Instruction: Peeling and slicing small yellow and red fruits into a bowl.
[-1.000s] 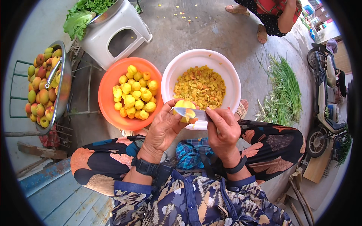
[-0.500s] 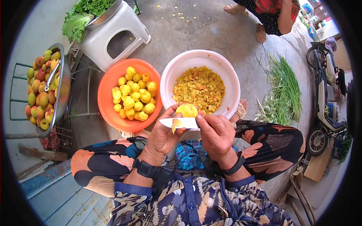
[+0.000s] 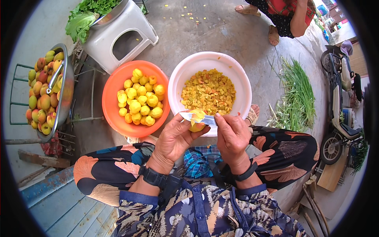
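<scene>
Left hand point(image 3: 172, 138): fingers curled round one yellow fruit point(image 3: 197, 127), gripping it from the side and below; fruit located over the near edge of the pale pink basin point(image 3: 245, 79).

Right hand point(image 3: 233, 139): thumb and fingers pinching the knife point(image 3: 210, 121) near its handle end; blade laid across the fruit, tip toward the left hand, a yellow piece lying upon it.

Pale pink basin: cut yellow scraps point(image 3: 209, 93) inside.

Orange basin point(image 3: 108, 102), just left: peeled yellow fruit point(image 3: 136, 106), heaped.

Handling note, by judgement: blade best kept shallow, strokes short, fruit turned to meet the edge, left fingertips clear of the tip, scraps let fall within the rim; bared flesh probably slippery, so firm but unsqueezed.
</scene>
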A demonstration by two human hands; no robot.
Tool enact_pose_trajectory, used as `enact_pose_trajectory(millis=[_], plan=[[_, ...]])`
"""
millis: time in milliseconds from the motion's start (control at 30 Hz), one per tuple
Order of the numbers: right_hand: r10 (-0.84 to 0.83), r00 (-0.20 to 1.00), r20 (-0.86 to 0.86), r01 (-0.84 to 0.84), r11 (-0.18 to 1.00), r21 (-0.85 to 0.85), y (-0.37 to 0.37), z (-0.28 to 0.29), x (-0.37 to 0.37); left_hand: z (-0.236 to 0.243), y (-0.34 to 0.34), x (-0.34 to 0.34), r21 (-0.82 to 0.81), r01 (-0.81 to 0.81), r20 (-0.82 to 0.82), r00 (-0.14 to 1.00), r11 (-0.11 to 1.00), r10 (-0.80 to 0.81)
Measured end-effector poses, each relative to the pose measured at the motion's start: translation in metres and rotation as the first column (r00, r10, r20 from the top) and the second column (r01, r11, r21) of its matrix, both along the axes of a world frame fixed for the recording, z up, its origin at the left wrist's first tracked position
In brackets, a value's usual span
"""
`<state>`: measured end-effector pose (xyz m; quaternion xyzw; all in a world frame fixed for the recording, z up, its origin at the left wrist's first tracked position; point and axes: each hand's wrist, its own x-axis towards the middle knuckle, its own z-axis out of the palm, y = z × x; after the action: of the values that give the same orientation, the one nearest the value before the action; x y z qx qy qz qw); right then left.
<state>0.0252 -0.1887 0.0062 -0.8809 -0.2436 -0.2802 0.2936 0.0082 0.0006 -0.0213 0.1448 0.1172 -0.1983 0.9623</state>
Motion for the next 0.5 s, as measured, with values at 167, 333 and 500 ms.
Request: enact_pose_trajectory(millis=[167, 333, 500], plan=[[-0.144, 0.963, -0.229, 0.176, 0.976, 0.125, -0.012, -0.007, 0.005, 0.010, 0.003, -0.003, 0.117, 0.092, 0.062, 0.993, 0.989, -0.099], [0.097, 0.995, -0.016, -0.096, 0.993, 0.068, 0.000, 0.011, -0.004, 0.002, -0.001, -0.004, 0.174, -0.017, 0.080, 0.997, 0.985, 0.003], [0.181, 0.983, 0.015, -0.181, 0.983, 0.000, 0.006, 0.010, -0.010, 0.008, 0.001, -0.003, 0.104, -0.026, 0.096, 0.995, 0.994, 0.016]])
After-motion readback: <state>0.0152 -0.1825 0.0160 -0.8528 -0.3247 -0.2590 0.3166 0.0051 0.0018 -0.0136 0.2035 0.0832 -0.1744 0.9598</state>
